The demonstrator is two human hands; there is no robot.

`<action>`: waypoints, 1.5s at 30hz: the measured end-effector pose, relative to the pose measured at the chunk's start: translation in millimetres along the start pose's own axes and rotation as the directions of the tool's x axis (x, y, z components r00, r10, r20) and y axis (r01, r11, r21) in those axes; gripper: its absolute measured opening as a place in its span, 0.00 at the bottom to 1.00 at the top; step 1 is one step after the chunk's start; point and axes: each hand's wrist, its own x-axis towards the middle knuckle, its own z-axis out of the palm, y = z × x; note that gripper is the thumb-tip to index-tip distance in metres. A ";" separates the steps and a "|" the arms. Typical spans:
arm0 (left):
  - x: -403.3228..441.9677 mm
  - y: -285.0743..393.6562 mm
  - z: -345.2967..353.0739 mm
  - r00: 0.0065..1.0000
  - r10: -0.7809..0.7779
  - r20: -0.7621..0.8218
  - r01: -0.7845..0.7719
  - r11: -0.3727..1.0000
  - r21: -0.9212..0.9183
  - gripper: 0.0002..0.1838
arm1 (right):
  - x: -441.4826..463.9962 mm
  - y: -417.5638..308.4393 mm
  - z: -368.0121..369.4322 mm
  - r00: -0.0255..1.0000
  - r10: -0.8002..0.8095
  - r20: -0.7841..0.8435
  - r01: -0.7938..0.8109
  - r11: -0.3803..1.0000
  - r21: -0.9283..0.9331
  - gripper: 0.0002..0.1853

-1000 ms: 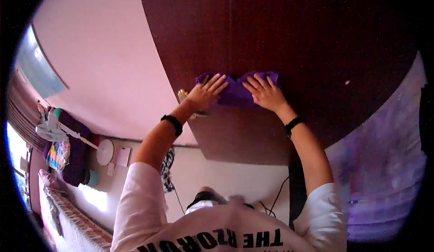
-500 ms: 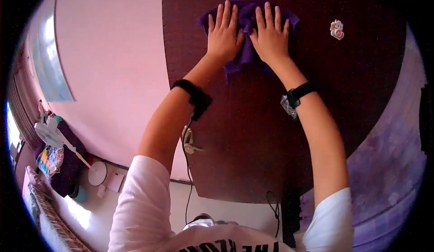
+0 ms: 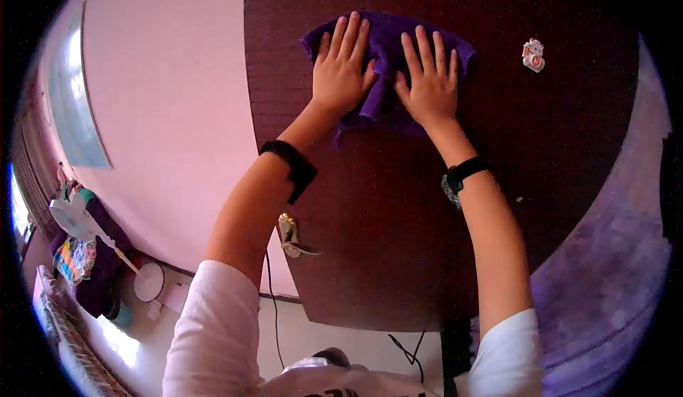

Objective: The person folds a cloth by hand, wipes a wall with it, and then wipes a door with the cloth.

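A purple cloth lies spread and wrinkled against a dark brown door. My left hand presses flat on the cloth's left part, fingers stretched out and pointing up. On its right part rests my right hand, also flat with the fingers spread. A raised fold of cloth runs between the two hands. Neither hand grips the cloth. Black bands circle both forearms. Below my left forearm, a metal door handle sits at the door's left edge.
A small white and pink ornament is fixed on the door at the upper right. Purple curtain fabric hangs to the right. A pink wall stands at left, with a white fan beyond. Black cables hang near the floor.
Both hands and the cloth appear slightly lower in view, the left hand a little further left. The cloth's fold between the hands has shifted. The whole view has moved somewhat.
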 end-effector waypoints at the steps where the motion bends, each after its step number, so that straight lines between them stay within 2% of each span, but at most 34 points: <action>1: -0.4 -0.3 0.0 1.000 0.005 -0.008 -0.005 1.000 0.002 0.31 | -2.8 -0.4 0.1 1.000 0.007 -0.004 -0.007 1.000 0.005 0.32; 5: -2.5 4.1 -2.3 1.000 -0.009 0.011 0.009 1.000 -0.003 0.32 | -11.2 -1.4 -3.6 0.999 -0.001 0.045 0.000 1.000 0.011 0.33; 7: -11.2 6.6 -6.1 0.994 0.047 0.100 -0.050 0.999 0.018 0.32 | -21.1 0.9 -5.8 0.997 0.013 0.076 -0.014 1.000 0.002 0.32; 9: -12.7 5.5 -6.4 0.987 0.108 0.116 -0.109 0.994 -0.003 0.31 | -25.5 2.6 -2.6 1.000 0.001 0.030 -0.003 0.997 0.080 0.32; 13: -10.5 4.6 -10.5 0.960 0.185 0.210 -0.192 0.981 0.015 0.31 | -43.9 8.1 -5.8 0.997 -0.026 0.079 0.022 0.999 0.043 0.31; 15: -8.5 2.2 -11.7 0.904 0.333 0.268 -0.335 0.941 -0.042 0.31 | -52.5 13.1 -7.3 0.996 -0.032 0.089 0.028 0.998 0.051 0.31; 16: -9.1 1.4 -12.7 0.902 0.330 0.280 -0.328 0.943 -0.055 0.31 | -58.6 14.4 -7.8 0.996 -0.036 0.082 0.031 0.998 0.061 0.31; 18: -8.7 1.0 -19.9 0.859 0.422 0.290 -0.413 0.906 -0.093 0.31 | -73.5 12.7 -18.6 0.995 -0.020 0.094 0.013 0.997 0.076 0.31; 22: -8.9 3.7 -18.3 0.822 0.510 0.254 -0.504 0.859 -0.091 0.31 | -98.0 21.1 -25.3 0.992 -0.005 0.123 0.000 0.999 0.045 0.31; 24: -12.1 6.7 -20.5 0.784 0.519 0.340 -0.511 0.851 -0.119 0.31 | -108.6 19.0 -26.9 0.989 0.022 0.145 -0.029 0.999 0.045 0.31; 25: -13.4 7.3 -19.7 0.786 0.522 0.331 -0.519 0.848 -0.107 0.31 | -109.9 18.6 -24.7 0.991 0.021 0.129 -0.026 0.999 0.041 0.31; 28: -23.0 11.5 -21.0 0.829 0.453 0.328 -0.439 0.891 -0.120 0.31 | -111.3 16.8 -22.5 0.984 0.045 0.171 -0.052 0.998 0.035 0.31; 32: -32.9 12.9 -20.7 0.843 0.433 0.319 -0.410 0.901 -0.138 0.31 | -118.3 13.8 -20.7 0.983 0.053 0.175 -0.054 0.999 0.002 0.32; 37: -34.0 18.5 -26.6 0.829 0.464 0.312 -0.428 0.885 -0.181 0.31 | -118.6 8.0 -36.1 0.978 0.069 0.196 -0.082 0.995 0.059 0.32; 40: -39.6 20.9 -25.0 0.854 0.412 0.319 -0.360 0.909 -0.210 0.31 | -107.0 6.4 -44.3 0.975 0.066 0.211 -0.086 0.992 0.088 0.31; 42: -39.9 20.9 -22.9 0.931 0.278 0.235 -0.243 0.955 -0.170 0.31 | -88.4 1.2 -47.4 0.974 0.089 0.207 -0.122 0.981 0.152 0.30; 43: -39.4 22.0 -21.0 0.933 0.271 0.235 -0.235 0.957 -0.171 0.31 | -77.7 -2.2 -47.7 0.974 0.083 0.212 -0.116 0.982 0.151 0.30; 45: -40.0 28.8 -18.8 0.989 0.062 0.132 -0.050 0.995 -0.089 0.32 | -57.0 -11.6 -48.2 0.977 0.079 0.200 -0.107 0.985 0.132 0.29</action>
